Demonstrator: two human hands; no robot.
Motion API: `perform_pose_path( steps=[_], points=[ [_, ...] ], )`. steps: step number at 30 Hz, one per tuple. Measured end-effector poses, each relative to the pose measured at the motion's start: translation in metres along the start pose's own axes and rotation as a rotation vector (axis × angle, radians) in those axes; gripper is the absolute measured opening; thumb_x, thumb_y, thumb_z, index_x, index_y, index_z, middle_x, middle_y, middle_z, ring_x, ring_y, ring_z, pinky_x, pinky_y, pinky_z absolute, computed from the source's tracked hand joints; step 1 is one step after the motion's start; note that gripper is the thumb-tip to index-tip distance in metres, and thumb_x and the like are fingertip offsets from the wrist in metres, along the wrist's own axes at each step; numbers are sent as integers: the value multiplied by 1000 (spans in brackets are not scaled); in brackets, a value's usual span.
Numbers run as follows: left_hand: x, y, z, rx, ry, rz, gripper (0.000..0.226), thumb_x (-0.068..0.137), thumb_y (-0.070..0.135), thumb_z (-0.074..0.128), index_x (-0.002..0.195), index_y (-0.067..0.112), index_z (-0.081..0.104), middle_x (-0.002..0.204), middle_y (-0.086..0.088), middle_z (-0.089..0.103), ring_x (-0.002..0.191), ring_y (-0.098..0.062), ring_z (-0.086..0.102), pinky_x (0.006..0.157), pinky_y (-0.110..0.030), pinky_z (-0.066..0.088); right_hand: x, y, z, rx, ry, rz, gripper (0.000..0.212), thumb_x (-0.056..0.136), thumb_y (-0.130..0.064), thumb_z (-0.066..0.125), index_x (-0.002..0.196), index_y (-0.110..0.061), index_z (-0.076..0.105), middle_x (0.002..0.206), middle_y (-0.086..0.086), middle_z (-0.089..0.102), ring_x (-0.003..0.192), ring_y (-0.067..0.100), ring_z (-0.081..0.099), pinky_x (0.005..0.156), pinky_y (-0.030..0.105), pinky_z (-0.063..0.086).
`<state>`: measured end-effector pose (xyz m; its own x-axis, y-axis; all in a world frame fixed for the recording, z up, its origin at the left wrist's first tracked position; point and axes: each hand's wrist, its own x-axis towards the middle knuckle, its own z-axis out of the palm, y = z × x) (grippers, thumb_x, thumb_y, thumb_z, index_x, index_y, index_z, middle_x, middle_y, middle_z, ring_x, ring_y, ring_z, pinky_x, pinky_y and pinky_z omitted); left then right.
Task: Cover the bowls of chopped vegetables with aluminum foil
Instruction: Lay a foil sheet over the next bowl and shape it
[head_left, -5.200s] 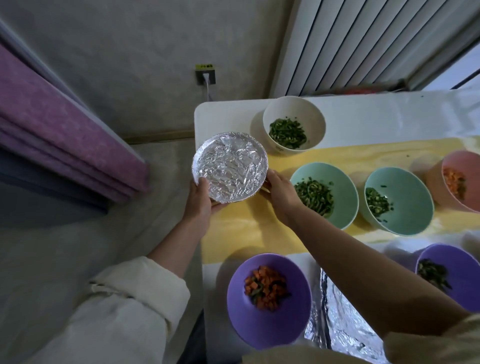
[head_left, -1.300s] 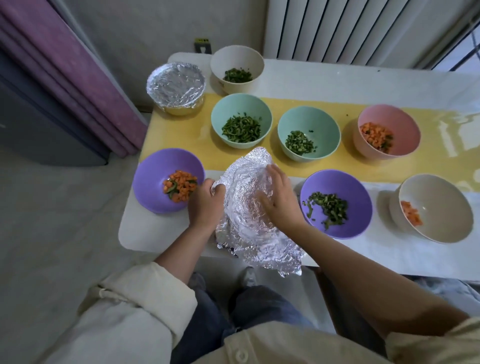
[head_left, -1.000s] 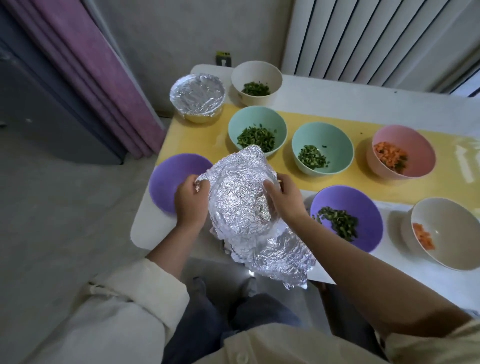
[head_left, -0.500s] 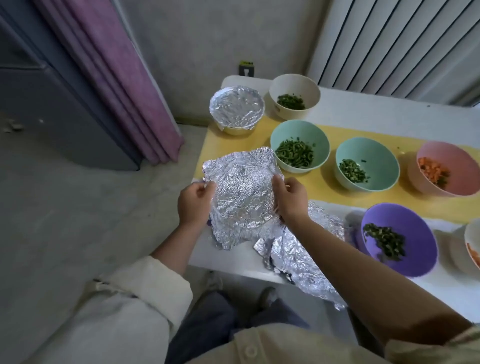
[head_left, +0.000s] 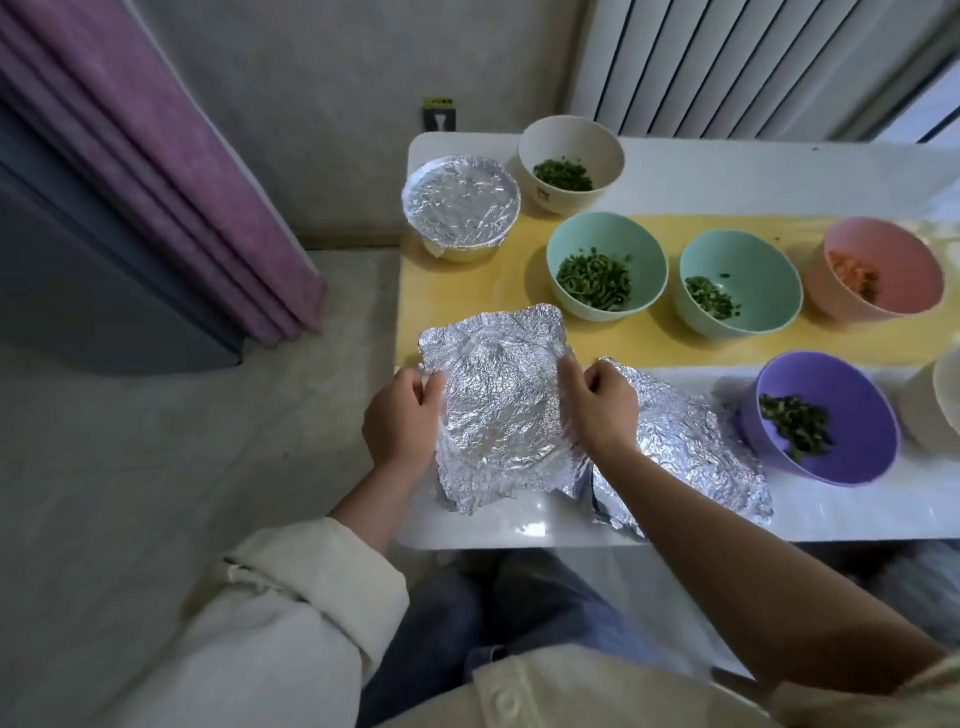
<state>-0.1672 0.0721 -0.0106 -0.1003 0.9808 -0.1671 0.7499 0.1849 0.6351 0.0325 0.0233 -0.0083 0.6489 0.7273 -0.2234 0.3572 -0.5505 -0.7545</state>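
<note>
Between the hands, one crumpled foil sheet (head_left: 498, 405): left hand (head_left: 402, 418) and right hand (head_left: 600, 410), apart, each pinch a side edge; underneath is hidden. Beyond left hand, one foil-covered bowl (head_left: 461, 200). Beyond and right of right hand, five open bowls (head_left: 576, 234), perhaps a sixth at frame edge. Second foil piece (head_left: 691, 447) beside right wrist.

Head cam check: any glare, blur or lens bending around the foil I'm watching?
Head view: there is a glare patch on the glossy white table just below the held foil sheet, whose creases read sharp; the purple bowl at right looks slightly smeared, as does the lower right corner; wide-angle bending bows the table edges and radiator slats; the floor at left is dim.
</note>
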Motion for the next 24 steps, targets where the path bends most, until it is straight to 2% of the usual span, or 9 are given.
perform_pose_path(
  steps=[7,12,16,24],
  points=[
    [6,0,3,121,-47,24,42,101,49,42,104,12,61,104,-13,67,97,-36,62,77,-41,47,5,10,8,39,-17,77,49,89,-59,55,66,-17,44,58,4,56,61,31,61,60,39,49],
    [6,-3,2,216,-89,70,41,105,44,32,111,10,54,113,-15,66,101,-40,62,76,-42,44,7,9,13,45,-34,95,49,92,-56,54,67,-14,46,56,-1,50,54,15,46,53,29,33],
    [8,-3,2,191,-102,59,40,106,40,28,111,9,54,113,-16,67,102,-41,61,77,-42,42,10,9,17,58,-51,91,51,91,-59,52,65,-16,45,55,1,53,53,17,50,54,30,35],
    [16,-5,3,186,-135,43,41,107,39,27,109,9,56,107,-20,68,100,-43,60,78,-42,41,18,10,21,192,-187,63,46,97,-44,53,60,-20,39,51,-6,36,47,10,33,52,26,26]
  ],
)
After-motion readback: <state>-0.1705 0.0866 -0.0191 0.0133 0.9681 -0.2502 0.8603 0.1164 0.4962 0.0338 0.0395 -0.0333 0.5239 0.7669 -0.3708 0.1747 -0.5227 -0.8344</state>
